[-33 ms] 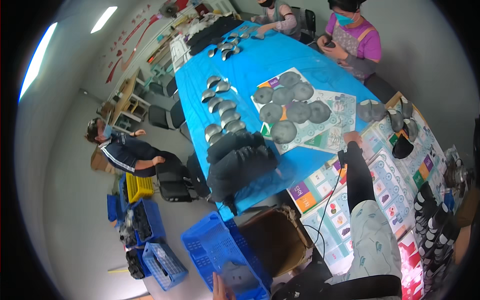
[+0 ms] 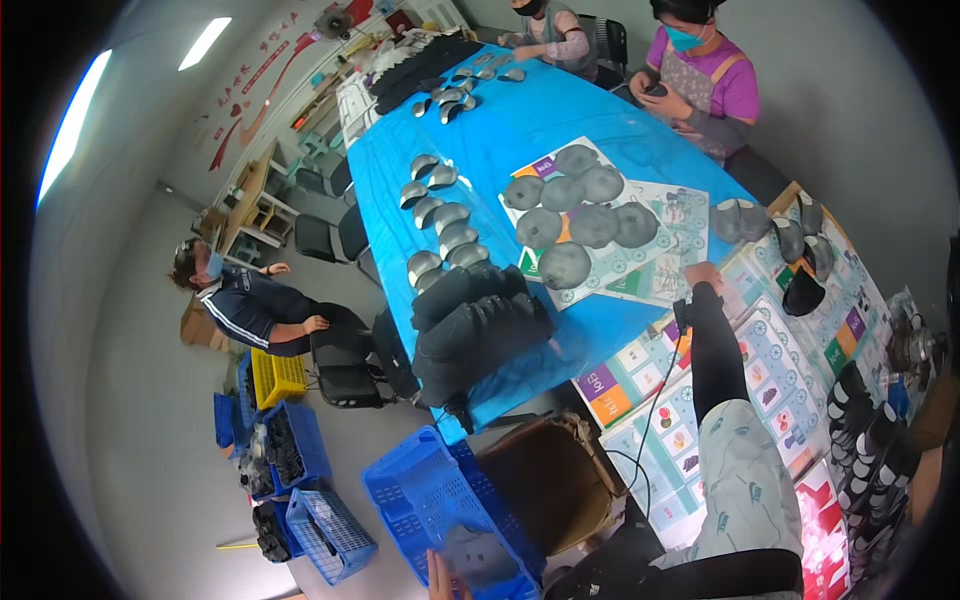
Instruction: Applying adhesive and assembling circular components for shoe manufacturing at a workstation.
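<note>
My right hand (image 2: 703, 276) rests at the near edge of the blue-covered table, beside printed sheets (image 2: 650, 268). Its fingers are too foreshortened to read, and a cable runs from a dark device (image 2: 683, 316) at that wrist. Left of it, round dark grey pads (image 2: 597, 226) lie on the sheets. At the lower edge, my left hand (image 2: 442, 578) shows straight fingers pointing up beside a blue crate (image 2: 425, 492). A translucent grey piece (image 2: 475, 553) lies in the crate, next to those fingers; I cannot tell whether they touch it.
Black fabric pieces (image 2: 480, 345) are heaped on the blue table (image 2: 600, 110), with curved grey-black cups (image 2: 450, 215) in rows behind. A cardboard box (image 2: 550, 480) stands beside the crate. Two co-workers sit across the far side; another person (image 2: 255, 310) stands at left near stacked crates (image 2: 325, 530).
At the table's far end, a co-worker's hand has drawn back from a cup. The view has shifted slightly. My own hands have hardly moved.
</note>
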A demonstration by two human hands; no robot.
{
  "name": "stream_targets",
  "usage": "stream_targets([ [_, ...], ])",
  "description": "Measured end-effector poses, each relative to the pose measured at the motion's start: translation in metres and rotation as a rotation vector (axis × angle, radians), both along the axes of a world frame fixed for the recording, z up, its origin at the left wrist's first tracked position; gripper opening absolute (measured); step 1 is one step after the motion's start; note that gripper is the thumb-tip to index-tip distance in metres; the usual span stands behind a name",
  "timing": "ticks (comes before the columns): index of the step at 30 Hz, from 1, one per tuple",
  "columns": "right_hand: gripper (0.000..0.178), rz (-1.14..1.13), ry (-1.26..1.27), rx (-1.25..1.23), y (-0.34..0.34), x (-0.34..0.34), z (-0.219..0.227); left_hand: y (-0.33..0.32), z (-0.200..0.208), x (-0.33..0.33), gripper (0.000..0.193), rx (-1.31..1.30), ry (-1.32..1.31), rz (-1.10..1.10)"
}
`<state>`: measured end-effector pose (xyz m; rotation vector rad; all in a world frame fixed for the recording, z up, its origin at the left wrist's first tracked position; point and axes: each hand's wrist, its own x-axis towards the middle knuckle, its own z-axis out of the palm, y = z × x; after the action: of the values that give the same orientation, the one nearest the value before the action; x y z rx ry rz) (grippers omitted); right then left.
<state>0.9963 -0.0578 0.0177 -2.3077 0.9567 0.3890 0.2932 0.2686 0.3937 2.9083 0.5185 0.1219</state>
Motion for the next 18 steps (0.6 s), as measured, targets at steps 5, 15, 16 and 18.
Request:
stream_targets([
  [5, 0.052, 0.035, -0.149, 0.023, -0.081, 0.016, 0.015, -0.006, -0.043, -0.031, 0.073, -0.520, -0.040, 0.306],
  [15, 0.035, 0.310, -0.780, 0.034, -0.002, -0.027, 0.092, -0.001, -0.052, -0.043, 0.066, -0.567, -0.066, 0.315],
  [16, 0.035, 0.316, -0.786, 0.044, 0.008, -0.033, 0.113, 0.000, -0.048, -0.048, 0.066, -0.560, -0.075, 0.322],
  [18, 0.033, 0.346, -0.762, -0.001, 0.007, -0.039, 0.147, -0.002, -0.047, -0.048, 0.063, -0.455, -0.095, 0.223],
])
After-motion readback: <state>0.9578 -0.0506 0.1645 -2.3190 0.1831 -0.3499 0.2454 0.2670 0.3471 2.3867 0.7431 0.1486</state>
